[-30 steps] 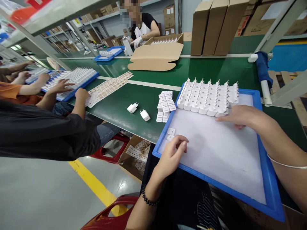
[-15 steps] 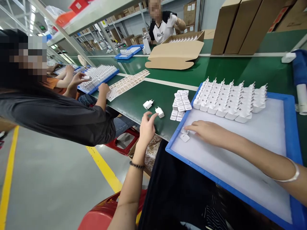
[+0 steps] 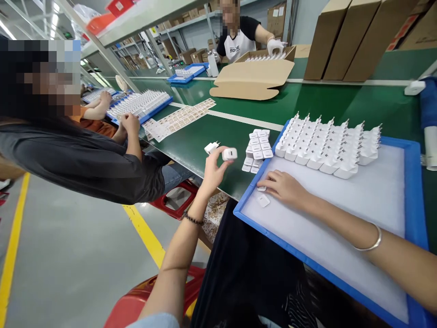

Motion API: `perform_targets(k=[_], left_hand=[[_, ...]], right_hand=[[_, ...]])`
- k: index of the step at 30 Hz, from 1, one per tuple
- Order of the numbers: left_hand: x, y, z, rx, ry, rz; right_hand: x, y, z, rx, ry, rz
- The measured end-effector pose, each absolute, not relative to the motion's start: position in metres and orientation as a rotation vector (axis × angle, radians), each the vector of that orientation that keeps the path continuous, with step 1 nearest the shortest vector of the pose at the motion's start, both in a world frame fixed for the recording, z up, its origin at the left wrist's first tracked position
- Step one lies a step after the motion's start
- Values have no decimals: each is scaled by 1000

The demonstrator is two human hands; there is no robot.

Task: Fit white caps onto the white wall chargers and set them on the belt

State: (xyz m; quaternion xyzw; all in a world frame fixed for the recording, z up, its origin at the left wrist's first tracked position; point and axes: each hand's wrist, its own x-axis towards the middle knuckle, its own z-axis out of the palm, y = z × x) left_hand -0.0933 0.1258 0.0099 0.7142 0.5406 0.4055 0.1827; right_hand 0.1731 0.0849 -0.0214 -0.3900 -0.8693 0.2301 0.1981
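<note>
Between the fingers and thumb of my left hand is a white USB charger, its port end facing me, raised over the bench edge. Another white charger lies just behind that hand, prongs to the right. My right hand pinches a small white square piece at the left side of the blue tray. A second square piece rests flat on the tray's white lining nearby. Stacked square pieces sit on the bench left of the tray.
Rows of white chargers stand prongs-up at the tray's back. Label sheets and an open cardboard box lie farther off. A co-worker in dark clothing sits at left; another person works across the bench.
My left hand has picked up the nearer charger from the bench and turned its port end toward me. My right hand has shifted slightly left, its fingers now pinching the square piece.
</note>
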Motion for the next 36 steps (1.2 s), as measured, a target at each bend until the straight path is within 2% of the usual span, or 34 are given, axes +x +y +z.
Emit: perform_targets(k=[3, 8, 11, 16, 24, 31, 36], left_hand=[[-64, 87, 11, 1494, 1164, 1488], [-20, 27, 8, 1145, 911, 1232], [-7, 11, 4, 1048, 805, 1093], [-4, 4, -1, 1032, 827, 1083], [-10, 0, -13, 1155, 811, 1019], [-10, 1, -5, 1190, 851, 972], [-10, 1, -5, 1158, 832, 968]], right_hand=[[166, 88, -13, -1093, -2332, 713], [193, 77, 29, -1151, -2062, 804], [213, 57, 58, -1238, -1665, 934], [213, 37, 76, -1207, -1670, 1088], [194, 21, 71, -1012, -1414, 1722], [191, 15, 72, -1116, -1302, 1835], [189, 10, 74, -1189, -1301, 1781]])
